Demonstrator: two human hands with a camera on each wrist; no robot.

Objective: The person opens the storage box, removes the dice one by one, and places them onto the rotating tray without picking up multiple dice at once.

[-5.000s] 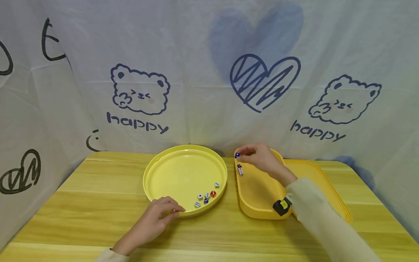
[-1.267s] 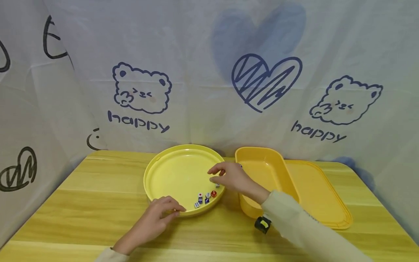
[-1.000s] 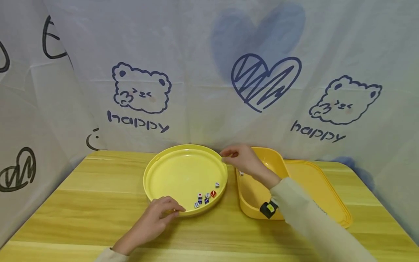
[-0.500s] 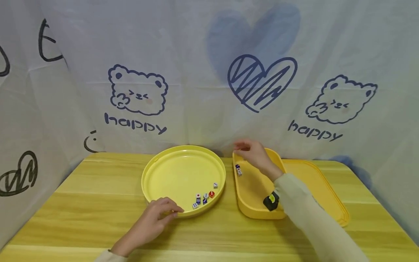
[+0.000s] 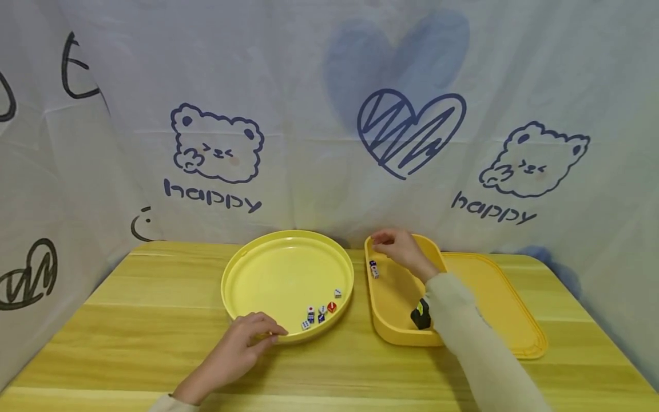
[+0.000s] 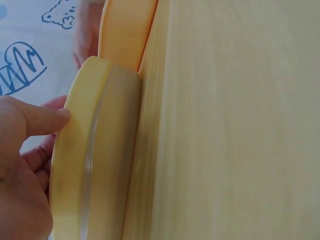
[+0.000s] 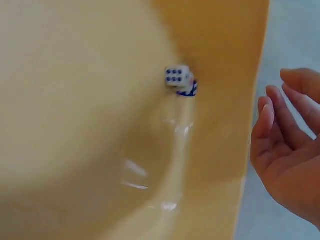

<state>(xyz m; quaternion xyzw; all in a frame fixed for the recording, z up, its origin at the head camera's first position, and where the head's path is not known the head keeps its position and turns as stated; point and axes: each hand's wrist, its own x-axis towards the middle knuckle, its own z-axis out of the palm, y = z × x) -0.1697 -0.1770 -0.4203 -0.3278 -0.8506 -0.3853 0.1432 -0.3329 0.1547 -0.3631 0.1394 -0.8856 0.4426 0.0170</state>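
My left hand (image 5: pixel 246 345) pinches the near rim of a yellow round tray (image 5: pixel 231 280). In the left wrist view the thumb (image 6: pixel 52 120) lies on the tray's outer wall, with other fingers behind the rim. Inside the tray, near its right front, sit several dice: white, blue and one red die (image 5: pixel 332 307). My right hand (image 5: pixel 404 252) hovers at the far left corner of an orange box (image 5: pixel 407 337), fingers loosely bent and apart, holding nothing visible. Below it, against the box's left wall, lie a blue die (image 5: pixel 373 264) and white dice (image 7: pixel 176 76).
A flat orange lid (image 5: pixel 494 297) lies right of the box, partly behind the right sleeve (image 5: pixel 473 337). Everything stands on a wood-grain table (image 5: pixel 128 332). A white cloth with drawings (image 5: pixel 309 114) hangs right behind the table.
Five seconds ago my right hand held a blue die at the box; one more blue die now sits in the tray. The right hand has returned from the tray to the box. My left hand stays.
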